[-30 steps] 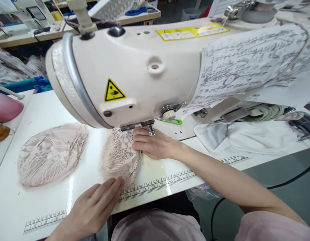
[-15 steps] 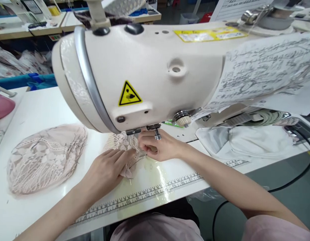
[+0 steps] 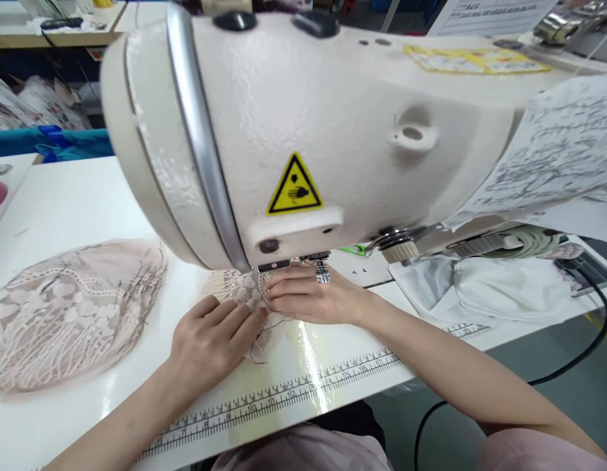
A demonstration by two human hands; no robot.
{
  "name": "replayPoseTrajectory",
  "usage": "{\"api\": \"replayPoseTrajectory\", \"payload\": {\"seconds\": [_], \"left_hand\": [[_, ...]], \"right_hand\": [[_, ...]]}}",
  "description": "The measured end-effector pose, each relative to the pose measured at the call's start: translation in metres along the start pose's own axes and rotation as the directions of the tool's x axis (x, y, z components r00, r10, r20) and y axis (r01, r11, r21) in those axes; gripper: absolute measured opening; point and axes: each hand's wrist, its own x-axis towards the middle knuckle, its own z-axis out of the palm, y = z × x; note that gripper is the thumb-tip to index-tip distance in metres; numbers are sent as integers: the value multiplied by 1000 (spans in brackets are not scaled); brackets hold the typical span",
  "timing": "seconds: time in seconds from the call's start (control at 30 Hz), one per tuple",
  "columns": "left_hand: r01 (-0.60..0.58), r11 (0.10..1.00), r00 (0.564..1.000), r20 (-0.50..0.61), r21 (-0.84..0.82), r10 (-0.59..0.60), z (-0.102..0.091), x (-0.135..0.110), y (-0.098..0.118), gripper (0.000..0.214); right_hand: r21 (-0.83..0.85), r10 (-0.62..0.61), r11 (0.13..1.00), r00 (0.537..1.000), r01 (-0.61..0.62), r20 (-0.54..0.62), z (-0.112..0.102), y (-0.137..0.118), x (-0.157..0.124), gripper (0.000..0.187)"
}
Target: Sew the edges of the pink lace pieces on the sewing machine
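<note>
A pale pink lace piece (image 3: pixel 244 288) lies under the head of the white sewing machine (image 3: pixel 303 124). My left hand (image 3: pixel 212 337) is at its near left side, fingers curled and closed on the lace. Stretched out flat, the fingers of my right hand (image 3: pixel 316 294) rest on the right side of the same piece, close to the needle area. The machine head hides the needle and the foot, and my hands cover part of the lace.
A second lace piece (image 3: pixel 78 314) with loose threads lies on the left of the white table (image 3: pixel 151 392). A printed ruler (image 3: pixel 278 396) runs along the front edge. White cloth pieces (image 3: pixel 509 288) and a coiled green tape (image 3: pixel 534 241) are at the right. A black cable (image 3: pixel 568 376) hangs there.
My right hand has gone from curled, pinching fingers to fingers laid flat on the lace. My left hand stays on the lace. The view has moved closer to the machine.
</note>
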Motion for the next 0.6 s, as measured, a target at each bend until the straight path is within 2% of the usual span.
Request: {"api": "replayPoseTrajectory", "payload": {"seconds": [0.1,0.33,0.43,0.6], "left_hand": [[-15,999,1000,1,28,15,1,-1,-2,12],[34,993,995,98,-113,-23,11,-8,-6,22],[58,992,993,106,-114,-46,11,-9,-6,20],[67,991,993,99,-116,-56,10,-6,-6,18]], "right_hand": [[6,-28,1000,1000,28,0,0,1,-2,19],[23,-4,1000,1000,5,-9,1,1,-3,20],[69,-21,997,999,18,31,6,2,-1,20],[87,-27,996,999,25,27,9,2,1,21]]}}
